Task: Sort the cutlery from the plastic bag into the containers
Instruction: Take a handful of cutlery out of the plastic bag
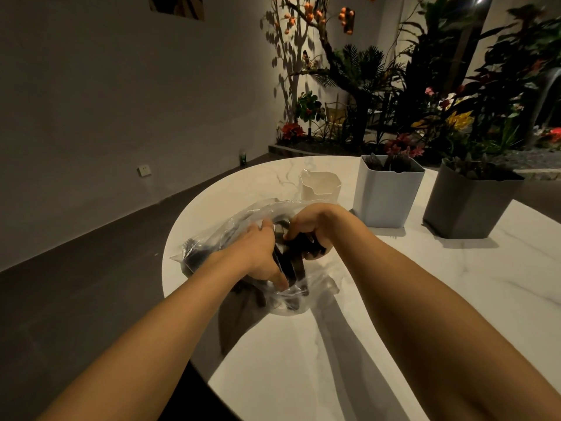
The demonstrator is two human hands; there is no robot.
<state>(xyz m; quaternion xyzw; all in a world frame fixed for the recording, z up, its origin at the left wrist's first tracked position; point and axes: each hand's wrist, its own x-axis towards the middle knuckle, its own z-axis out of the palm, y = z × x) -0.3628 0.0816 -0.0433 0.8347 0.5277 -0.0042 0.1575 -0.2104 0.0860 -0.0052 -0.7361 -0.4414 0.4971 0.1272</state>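
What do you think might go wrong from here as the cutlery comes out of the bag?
The plastic bag lies near the edge of the table, so a tug may drag it off. The right hand grips a bundle of dark cutlery; pieces may slip or snag the film. The small cream container just beyond looks easy to knock over.

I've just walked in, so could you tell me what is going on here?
A person works at a clear plastic bag of dark cutlery on a round white marble table. The left hand rests on the bag; the right hand grips several dark pieces. Behind stand a cream container, a pale grey container and a dark grey container; both grey ones hold cutlery.
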